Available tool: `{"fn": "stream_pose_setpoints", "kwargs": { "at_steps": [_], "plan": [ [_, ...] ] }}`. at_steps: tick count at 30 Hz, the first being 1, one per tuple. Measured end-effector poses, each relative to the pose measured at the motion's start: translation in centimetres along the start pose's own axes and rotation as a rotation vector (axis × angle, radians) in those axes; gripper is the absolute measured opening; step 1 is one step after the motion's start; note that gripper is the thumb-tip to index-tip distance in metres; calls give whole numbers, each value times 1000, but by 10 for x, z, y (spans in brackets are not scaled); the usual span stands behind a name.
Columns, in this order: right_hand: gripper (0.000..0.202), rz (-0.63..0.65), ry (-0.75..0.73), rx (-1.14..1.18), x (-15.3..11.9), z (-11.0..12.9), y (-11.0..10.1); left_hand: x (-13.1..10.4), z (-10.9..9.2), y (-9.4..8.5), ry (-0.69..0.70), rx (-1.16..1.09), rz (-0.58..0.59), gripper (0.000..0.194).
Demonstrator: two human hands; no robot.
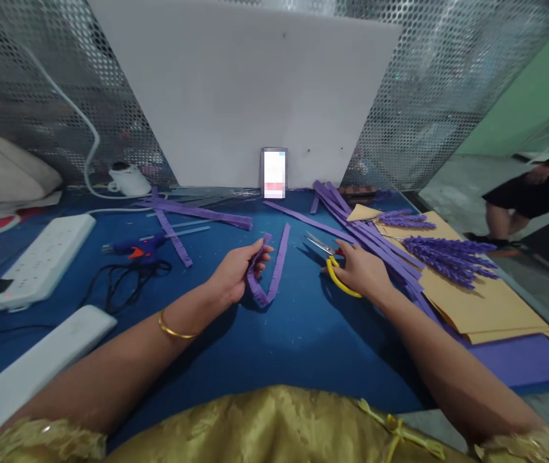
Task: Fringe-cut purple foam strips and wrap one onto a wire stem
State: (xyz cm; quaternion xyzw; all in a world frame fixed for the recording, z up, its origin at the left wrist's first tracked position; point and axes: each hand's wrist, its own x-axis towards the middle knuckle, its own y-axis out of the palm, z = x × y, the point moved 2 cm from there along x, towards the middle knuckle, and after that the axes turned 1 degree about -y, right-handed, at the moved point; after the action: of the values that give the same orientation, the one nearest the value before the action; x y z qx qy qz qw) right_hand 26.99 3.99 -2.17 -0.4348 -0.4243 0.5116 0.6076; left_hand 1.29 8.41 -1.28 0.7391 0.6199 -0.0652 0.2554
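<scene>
A purple fringed strip (267,296) hangs in a loop from my left hand (242,270), whose fingers pinch one end; the other end rises to the right over the blue table. Yellow-handled scissors (339,280) are in my right hand (362,271), with their blades slightly apart and pointing up and to the left, clear of the strip. Beyond my right hand lies a bundle of long purple strips (383,247). More purple strips (207,213) lie at the back left.
On the left are a blue glue gun (146,249), a white power strip (45,257) and a long white case (47,366). A lit phone (274,173) leans on a white board. Purple flower sprigs (452,257) lie on brown paper (477,305). A person's legs (501,218) show at far right.
</scene>
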Motion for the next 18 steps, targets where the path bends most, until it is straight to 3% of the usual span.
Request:
{"fn": "stream_pose_setpoints", "kwargs": {
  "at_steps": [3, 10, 15, 18],
  "plan": [
    [68, -6, 29, -98, 4, -2, 7, 5, 9, 1, 33, -3, -30, 41],
    [32, 4, 57, -181, 7, -6, 16, 8, 26, 6, 90, 48, -121, 59],
    [31, -22, 52, -192, 4, -4, 19, 6, 32, 9, 132, 52, -155, 33],
    [31, -53, 64, -202, 3, -4, 21, 5, 34, 8, 153, 44, -129, 35]
  ]
}}
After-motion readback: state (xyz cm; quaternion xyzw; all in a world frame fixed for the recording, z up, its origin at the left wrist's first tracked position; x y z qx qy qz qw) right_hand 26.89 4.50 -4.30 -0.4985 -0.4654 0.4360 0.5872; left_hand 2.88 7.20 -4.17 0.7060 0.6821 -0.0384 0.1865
